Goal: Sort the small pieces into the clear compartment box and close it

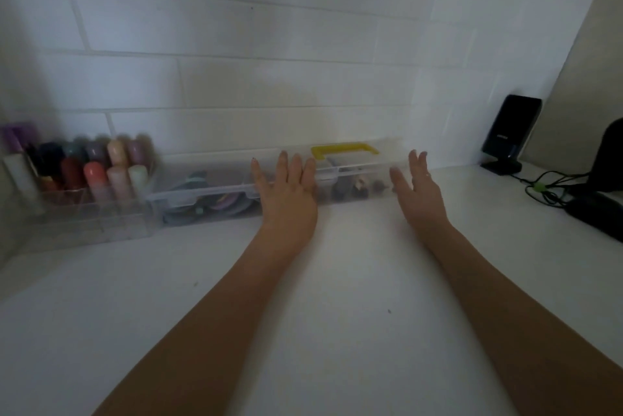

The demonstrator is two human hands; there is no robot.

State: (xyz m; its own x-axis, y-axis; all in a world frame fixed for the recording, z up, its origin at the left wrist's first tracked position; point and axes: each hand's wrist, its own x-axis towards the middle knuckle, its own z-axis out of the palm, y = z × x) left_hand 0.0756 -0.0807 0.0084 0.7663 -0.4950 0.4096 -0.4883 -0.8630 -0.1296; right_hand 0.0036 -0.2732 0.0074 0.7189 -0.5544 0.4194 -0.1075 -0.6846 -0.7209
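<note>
The clear compartment box lies along the tiled wall at the back of the white counter, its lid down and a yellow handle on top. Small dark pieces show through its front wall, and coloured items fill its left end. My left hand reaches out with straight fingers against the box's front near the middle. My right hand is stretched out, fingers straight, at the box's right end. Neither hand holds anything.
A clear organiser with several pastel tubes stands left of the box. A black phone on a stand, cables and a dark device sit at the right. The white counter spreads in front.
</note>
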